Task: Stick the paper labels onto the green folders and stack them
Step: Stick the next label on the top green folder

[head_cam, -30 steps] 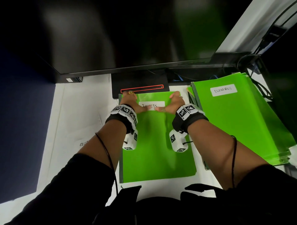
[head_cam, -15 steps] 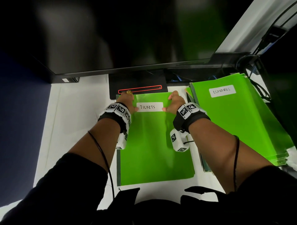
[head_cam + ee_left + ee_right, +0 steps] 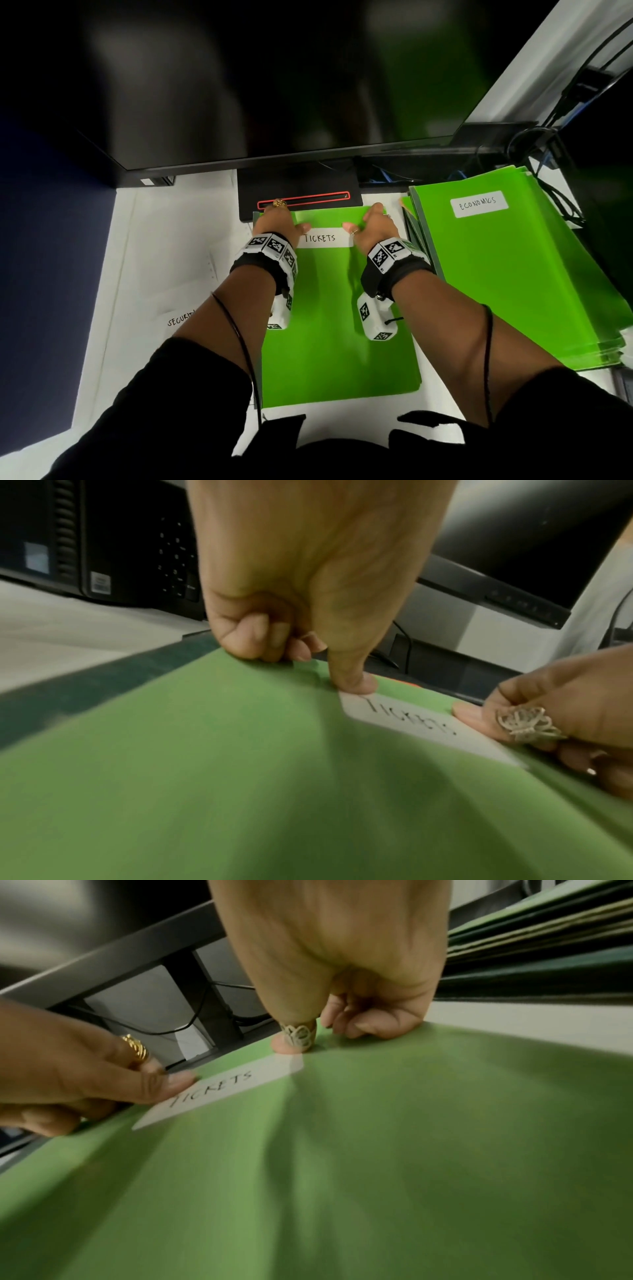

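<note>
Surface: white surface (image 3: 164, 257); green folder (image 3: 335, 325) at centre, folder stack (image 3: 513, 274) just to its right.
Room: dark monitor (image 3: 274, 85) over the far edge.
Label: TICKETS label (image 3: 325, 237) lies near the folder's far edge.
Hands: left hand (image 3: 275, 222) and right hand (image 3: 373, 228) have curled fingers, and each thumb presses one end of the label.

The left hand (image 3: 276, 222) and right hand (image 3: 375, 228) slide apart from the middle of the label (image 3: 325, 238) to its ends, uncovering the word TICKETS.
</note>
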Action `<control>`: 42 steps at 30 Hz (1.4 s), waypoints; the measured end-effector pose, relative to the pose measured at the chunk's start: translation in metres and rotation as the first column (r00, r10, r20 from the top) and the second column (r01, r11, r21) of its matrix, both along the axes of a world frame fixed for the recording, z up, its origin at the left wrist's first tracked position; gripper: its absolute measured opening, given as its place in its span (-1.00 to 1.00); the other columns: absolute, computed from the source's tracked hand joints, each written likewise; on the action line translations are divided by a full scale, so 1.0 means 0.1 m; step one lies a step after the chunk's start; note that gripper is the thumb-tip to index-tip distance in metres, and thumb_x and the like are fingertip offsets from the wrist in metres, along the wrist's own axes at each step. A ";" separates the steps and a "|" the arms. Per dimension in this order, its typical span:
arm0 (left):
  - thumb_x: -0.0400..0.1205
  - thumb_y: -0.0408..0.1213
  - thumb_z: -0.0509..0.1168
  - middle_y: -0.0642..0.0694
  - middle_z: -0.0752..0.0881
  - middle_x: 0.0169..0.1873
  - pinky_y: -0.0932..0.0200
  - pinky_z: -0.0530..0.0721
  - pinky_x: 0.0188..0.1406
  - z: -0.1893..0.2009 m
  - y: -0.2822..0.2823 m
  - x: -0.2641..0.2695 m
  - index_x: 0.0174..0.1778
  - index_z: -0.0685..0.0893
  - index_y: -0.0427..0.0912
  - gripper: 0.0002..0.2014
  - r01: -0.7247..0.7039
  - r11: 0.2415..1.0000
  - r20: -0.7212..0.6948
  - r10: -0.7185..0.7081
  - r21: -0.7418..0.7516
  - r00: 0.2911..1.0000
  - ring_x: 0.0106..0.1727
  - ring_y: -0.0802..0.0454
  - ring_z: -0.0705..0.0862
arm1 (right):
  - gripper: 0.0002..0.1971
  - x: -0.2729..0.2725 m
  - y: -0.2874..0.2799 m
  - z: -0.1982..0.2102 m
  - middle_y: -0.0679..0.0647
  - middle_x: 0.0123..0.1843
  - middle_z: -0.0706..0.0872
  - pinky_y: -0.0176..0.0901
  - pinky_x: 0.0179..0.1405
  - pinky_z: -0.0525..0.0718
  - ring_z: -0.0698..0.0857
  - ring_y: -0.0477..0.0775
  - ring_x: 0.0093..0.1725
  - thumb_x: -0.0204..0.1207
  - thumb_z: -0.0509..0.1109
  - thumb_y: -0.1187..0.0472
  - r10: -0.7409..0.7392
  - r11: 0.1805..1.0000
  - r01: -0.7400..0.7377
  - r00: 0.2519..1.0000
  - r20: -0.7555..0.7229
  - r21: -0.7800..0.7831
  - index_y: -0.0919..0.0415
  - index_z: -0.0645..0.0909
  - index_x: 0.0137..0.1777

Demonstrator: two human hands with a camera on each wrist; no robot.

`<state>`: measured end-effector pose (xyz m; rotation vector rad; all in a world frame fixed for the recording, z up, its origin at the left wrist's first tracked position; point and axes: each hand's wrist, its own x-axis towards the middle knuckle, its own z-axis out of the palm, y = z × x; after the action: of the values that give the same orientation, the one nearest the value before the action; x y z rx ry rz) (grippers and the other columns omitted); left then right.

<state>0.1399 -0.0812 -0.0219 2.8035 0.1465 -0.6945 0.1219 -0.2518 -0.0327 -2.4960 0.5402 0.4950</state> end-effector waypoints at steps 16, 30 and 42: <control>0.59 -0.10 0.36 -0.29 0.42 0.41 0.04 0.49 0.36 0.00 0.06 0.00 0.47 0.34 -0.35 -0.38 -0.028 0.998 -0.013 0.027 -0.061 1.000 0.42 -0.18 0.47 | -0.56 0.02 -0.15 0.01 0.06 -0.01 0.47 -0.18 -0.06 0.44 0.48 0.05 -0.03 0.45 0.51 0.15 0.079 0.994 -0.076 0.996 -0.042 0.076 0.15 0.24 0.03; 0.26 0.41 0.40 -0.37 0.11 0.58 -0.07 0.39 0.48 0.03 0.02 -0.10 0.63 0.02 -0.37 0.26 0.077 0.996 -0.080 -0.073 0.051 0.994 0.59 -0.29 0.21 | -0.32 -0.04 -0.16 0.01 0.06 0.06 0.46 -0.12 -0.05 0.48 0.52 0.09 0.05 0.22 0.65 -0.02 0.130 0.983 -0.124 0.991 -0.041 0.134 0.13 0.23 0.08; 0.44 0.11 0.45 -0.34 0.30 0.48 -0.02 0.43 0.44 0.07 0.06 -0.02 0.55 0.21 -0.38 -0.07 0.053 0.998 -0.094 -0.056 -0.038 0.994 0.52 -0.22 0.33 | -0.43 0.02 -0.20 0.04 0.08 -0.01 0.47 -0.14 -0.07 0.44 0.49 0.06 -0.03 0.30 0.63 0.14 0.168 0.982 -0.163 0.984 -0.056 0.094 0.16 0.24 0.03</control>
<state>0.1378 -0.0757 -0.0148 2.7511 0.0746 -0.8353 0.1238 -0.2723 -0.0282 -2.4580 0.3278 0.6503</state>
